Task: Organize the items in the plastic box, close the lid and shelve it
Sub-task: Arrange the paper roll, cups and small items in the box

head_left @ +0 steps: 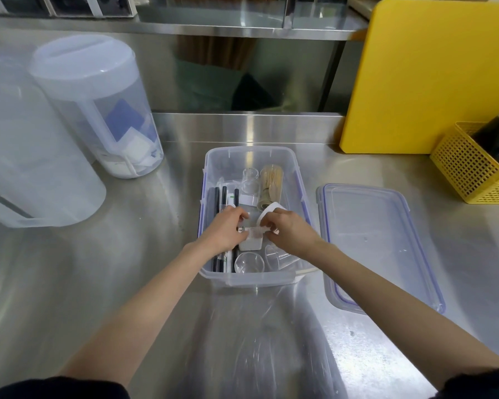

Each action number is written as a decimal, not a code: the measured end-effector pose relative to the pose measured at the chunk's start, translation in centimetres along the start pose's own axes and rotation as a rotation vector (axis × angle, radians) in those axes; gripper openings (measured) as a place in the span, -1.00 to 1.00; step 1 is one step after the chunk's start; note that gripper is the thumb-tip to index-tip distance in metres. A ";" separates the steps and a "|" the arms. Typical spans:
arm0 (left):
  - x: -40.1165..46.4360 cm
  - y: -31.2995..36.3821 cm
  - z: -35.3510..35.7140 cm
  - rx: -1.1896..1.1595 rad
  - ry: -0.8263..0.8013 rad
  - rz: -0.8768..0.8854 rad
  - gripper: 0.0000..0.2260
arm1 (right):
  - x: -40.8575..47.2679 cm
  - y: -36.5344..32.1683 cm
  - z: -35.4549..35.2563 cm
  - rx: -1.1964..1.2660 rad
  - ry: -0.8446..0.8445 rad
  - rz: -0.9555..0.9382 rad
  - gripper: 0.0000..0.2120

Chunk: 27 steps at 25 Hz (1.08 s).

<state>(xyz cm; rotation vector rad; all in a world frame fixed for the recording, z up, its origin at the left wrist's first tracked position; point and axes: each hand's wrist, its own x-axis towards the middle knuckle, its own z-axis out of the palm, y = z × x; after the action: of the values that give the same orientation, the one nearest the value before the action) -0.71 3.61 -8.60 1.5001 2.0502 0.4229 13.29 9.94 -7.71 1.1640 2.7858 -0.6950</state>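
The clear plastic box (252, 156) sits open on the steel counter (127, 254), straight ahead of the person; its lid (378, 243) lies flat on the counter just to the right, apart from the box. Both hands are inside the box — the left hand (225, 233) and the right hand (290, 233) meet over a small white piece (252, 240), fingers curled and pinching it from either side; what exactly the piece is cannot be told. Also in the box: a bamboo whisk (270, 185) lying at the far right, a small clear cup (249, 180) beside it, dark sticks (221, 197) along the left wall, and 1 clear cup (249, 262) at the near end. On the left stand 2 cloudy pitchers (98, 105); on the right, a yellow cutting board (427, 76) leans upright beside a yellow basket (473, 171).
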 end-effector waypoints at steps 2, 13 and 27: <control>-0.6 0.2 -0.7 -0.008 0.066 0.009 -0.76 | -0.4 0.0 -0.6 -0.045 -0.013 0.045 -0.69; -1.5 -0.2 1.4 0.240 -0.299 0.017 -0.72 | -1.1 -0.8 1.3 -0.225 -0.141 0.231 -0.60; -2.8 0.5 -1.0 -0.426 -0.136 -0.052 -0.71 | -2.9 -0.4 -5.8 -0.051 0.237 0.173 -0.71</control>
<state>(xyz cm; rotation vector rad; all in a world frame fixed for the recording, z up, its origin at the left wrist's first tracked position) -0.27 1.22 -6.82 1.1819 1.7517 0.6693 15.90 10.22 -1.71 1.5469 2.8183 -0.4982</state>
